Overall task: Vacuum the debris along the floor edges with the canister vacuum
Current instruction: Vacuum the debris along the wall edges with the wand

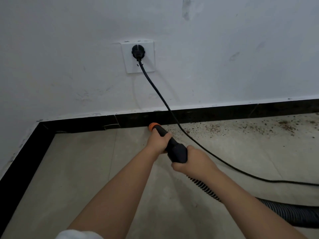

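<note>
head view: left hand [158,141] had fingers wrapped round the black nozzle [170,144] | right hand [189,163] gripped its rear end by the hose [241,202] | orange tip [152,126] sat at the baseboard [207,113] | debris [224,129] lay rightward along the floor [86,169] edge | cord [165,104] was plugged into the socket [138,56]

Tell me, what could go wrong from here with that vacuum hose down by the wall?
The power cord hangs from the wall socket across the dirty stretch, right beside the nozzle; sweeping right toward the debris could snag it or tug the plug loose. The left hand and right hand hold the nozzle close to the black baseboard, so it may knock against it.
</note>
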Demonstrator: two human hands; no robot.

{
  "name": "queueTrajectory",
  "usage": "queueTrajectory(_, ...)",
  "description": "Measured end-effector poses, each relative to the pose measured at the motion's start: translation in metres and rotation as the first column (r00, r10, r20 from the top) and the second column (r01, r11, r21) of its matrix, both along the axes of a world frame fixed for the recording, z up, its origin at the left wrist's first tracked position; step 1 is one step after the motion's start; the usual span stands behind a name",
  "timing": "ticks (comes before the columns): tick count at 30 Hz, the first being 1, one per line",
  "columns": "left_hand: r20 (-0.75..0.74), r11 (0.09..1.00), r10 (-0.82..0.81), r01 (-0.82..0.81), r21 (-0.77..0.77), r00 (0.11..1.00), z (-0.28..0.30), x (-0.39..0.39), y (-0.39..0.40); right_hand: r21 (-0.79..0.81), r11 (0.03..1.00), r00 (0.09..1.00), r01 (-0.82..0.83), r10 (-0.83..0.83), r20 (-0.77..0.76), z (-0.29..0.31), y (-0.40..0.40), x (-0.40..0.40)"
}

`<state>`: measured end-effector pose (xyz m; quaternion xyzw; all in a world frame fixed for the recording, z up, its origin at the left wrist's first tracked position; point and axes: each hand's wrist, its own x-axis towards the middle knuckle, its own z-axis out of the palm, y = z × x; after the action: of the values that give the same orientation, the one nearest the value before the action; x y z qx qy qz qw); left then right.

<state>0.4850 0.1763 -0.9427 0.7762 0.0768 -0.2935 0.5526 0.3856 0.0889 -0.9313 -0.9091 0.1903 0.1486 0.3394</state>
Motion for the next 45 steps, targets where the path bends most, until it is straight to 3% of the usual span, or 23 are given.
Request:
queueTrajectory(14,0.07,0.984,0.164,-0.168,0.059,0.984,-0.011,0.017,0.063,0.047,0.985,0.986,-0.166,0.167,-0.001,-0.004,0.051,0.032)
queueTrajectory(22,0.055,0.895,0.445,-0.446,0.015,0.894,-0.01,-0.015,0.113,0.122,0.934,0.939,-0.336,0.342,-0.032,-0.003,0.075,0.029)
queueTrajectory(27,0.126,0.87,0.484,-0.491,0.033,0.866,-0.001,-0.018,0.145,0.15,0.911,0.922,-0.383,0.388,-0.006,0.001,0.108,0.036)
queueTrajectory(33,0.104,0.812,0.582,-0.583,-0.022,0.806,0.006,-0.02,0.176,0.151,0.896,0.904,-0.418,0.427,-0.029,0.015,0.144,0.042)
queueTrajectory(39,0.007,0.816,0.575,-0.574,-0.07,0.818,-0.002,-0.021,0.194,0.058,0.892,0.891,-0.448,0.451,-0.055,0.023,0.158,0.04)
queueTrajectory(45,0.075,0.882,0.47,-0.471,-0.008,0.879,-0.007,0.008,0.219,0.086,0.916,0.919,-0.393,0.393,0.022,0.001,0.186,0.055)
